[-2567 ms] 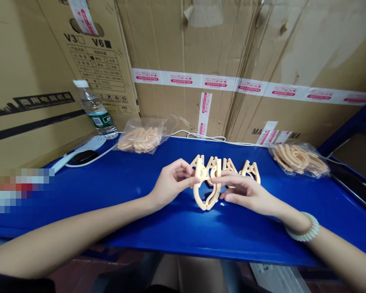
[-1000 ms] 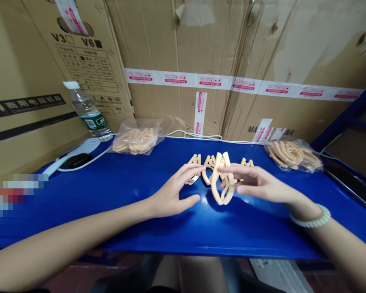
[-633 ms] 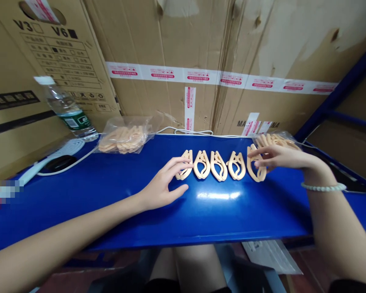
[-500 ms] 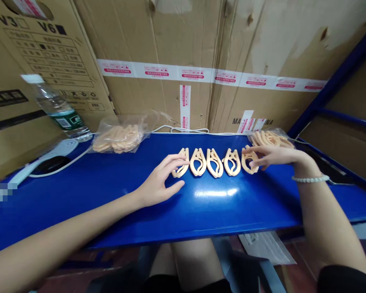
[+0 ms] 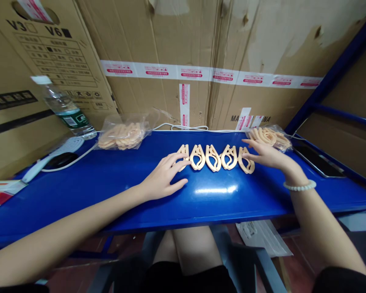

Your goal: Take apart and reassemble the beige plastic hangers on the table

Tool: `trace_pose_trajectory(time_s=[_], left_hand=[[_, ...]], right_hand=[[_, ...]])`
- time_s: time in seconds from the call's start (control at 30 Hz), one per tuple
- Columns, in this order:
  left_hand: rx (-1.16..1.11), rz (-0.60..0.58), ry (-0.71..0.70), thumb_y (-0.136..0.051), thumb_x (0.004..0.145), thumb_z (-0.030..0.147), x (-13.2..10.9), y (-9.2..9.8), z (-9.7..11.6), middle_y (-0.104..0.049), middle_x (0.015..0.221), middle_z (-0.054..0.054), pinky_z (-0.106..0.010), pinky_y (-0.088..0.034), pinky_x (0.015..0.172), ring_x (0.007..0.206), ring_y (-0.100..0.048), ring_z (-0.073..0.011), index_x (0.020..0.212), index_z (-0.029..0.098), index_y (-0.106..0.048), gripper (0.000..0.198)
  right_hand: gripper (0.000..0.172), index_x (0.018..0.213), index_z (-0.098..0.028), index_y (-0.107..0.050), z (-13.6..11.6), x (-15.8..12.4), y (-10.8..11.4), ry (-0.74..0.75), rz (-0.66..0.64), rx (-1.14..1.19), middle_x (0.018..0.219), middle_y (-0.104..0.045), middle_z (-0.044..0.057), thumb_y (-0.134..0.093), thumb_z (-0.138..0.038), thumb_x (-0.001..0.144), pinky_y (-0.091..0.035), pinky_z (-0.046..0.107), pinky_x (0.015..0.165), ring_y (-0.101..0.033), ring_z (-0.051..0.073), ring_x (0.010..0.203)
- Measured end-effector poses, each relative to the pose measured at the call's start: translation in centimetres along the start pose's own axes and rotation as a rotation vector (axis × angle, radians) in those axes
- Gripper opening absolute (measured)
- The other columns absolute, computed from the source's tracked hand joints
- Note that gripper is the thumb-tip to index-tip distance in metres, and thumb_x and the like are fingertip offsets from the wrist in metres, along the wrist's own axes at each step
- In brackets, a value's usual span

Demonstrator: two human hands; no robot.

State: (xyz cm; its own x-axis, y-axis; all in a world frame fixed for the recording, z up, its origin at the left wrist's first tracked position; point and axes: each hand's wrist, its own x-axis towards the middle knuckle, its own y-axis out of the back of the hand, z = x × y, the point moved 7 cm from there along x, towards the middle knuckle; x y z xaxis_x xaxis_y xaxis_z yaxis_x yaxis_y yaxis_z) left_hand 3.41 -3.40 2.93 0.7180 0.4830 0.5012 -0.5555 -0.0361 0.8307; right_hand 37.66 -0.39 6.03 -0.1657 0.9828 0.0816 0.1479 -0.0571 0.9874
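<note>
Several beige plastic clips (image 5: pixel 214 158) lie side by side in a row on the blue table (image 5: pixel 116 185). My left hand (image 5: pixel 164 178) rests flat on the table with fingers spread, its fingertips touching the leftmost clip (image 5: pixel 183 154). My right hand (image 5: pixel 262 154) is open beside the rightmost clip (image 5: pixel 246 161), fingers stretched over its right edge. Neither hand holds anything.
A clear bag of clips (image 5: pixel 123 133) lies at the back left, another bag of clips (image 5: pixel 270 136) at the back right. A water bottle (image 5: pixel 64 108), a white brush-like tool (image 5: pixel 53 155) with a cable, a phone (image 5: pixel 319 162) and cardboard boxes (image 5: pixel 183 53) border the table.
My hands had held a clip together; my right hand carried it right and laid it at the row's right end. My left hand settled onto the table by the leftmost clip.
</note>
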Motion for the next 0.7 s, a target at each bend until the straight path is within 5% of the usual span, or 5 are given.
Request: trace_pose_trajectory(time_s=[0.07, 0.27, 0.47, 0.7], left_hand=[[0.052, -0.038, 0.001, -0.057, 0.095, 0.035, -0.1, -0.4, 0.5, -0.047, 0.15, -0.019, -0.059, -0.035, 0.117, 0.142, -0.04, -0.0357, 0.141, 0.018, -0.05, 0.05], [0.205, -0.195, 0.136, -0.052, 0.096, 0.05, 0.3, -2.2, 2.0, -0.023, 0.168, -0.012, -0.074, -0.021, 0.116, 0.155, -0.01, -0.0439, 0.152, 0.027, -0.042, 0.061], [0.125, -0.363, 0.391, -0.045, 0.096, 0.064, 0.4, -3.9, 1.7, -0.004, 0.171, -0.007, -0.083, -0.02, 0.109, 0.153, 0.0, -0.0501, 0.16, 0.038, -0.022, 0.073], [0.131, -0.376, 0.441, -0.041, 0.093, 0.073, 0.0, -4.0, 0.2, 0.002, 0.171, -0.008, -0.074, -0.017, 0.116, 0.153, 0.003, -0.0503, 0.161, 0.036, -0.015, 0.082]], right_hand=[[0.081, 0.157, -0.016, -0.034, -2.6, -1.3, -0.7, 0.116, 0.13, -0.009, 0.15, -0.048, 0.022, -0.042, -0.067, 0.095, -0.039, 0.057, 0.114, -0.045, 0.041, 0.139], [0.074, 0.16, -0.039, -0.026, -7.6, -3.7, -5.3, 0.133, 0.009, -0.184, 0.168, -0.019, 0.01, -0.036, -0.075, 0.096, -0.022, 0.075, 0.113, -0.011, 0.047, 0.152], [0.073, 0.16, -0.042, -0.022, -8.8, -2.8, -5.9, 0.187, -0.039, -0.223, 0.169, -0.015, 0.01, -0.036, -0.075, 0.096, -0.015, 0.076, 0.113, -0.009, 0.044, 0.153], [0.074, 0.16, -0.044, -0.02, -10.2, -1.0, -6.4, 0.233, -0.033, -0.232, 0.169, -0.013, 0.01, -0.034, -0.077, 0.095, -0.01, 0.078, 0.112, -0.004, 0.044, 0.153]])
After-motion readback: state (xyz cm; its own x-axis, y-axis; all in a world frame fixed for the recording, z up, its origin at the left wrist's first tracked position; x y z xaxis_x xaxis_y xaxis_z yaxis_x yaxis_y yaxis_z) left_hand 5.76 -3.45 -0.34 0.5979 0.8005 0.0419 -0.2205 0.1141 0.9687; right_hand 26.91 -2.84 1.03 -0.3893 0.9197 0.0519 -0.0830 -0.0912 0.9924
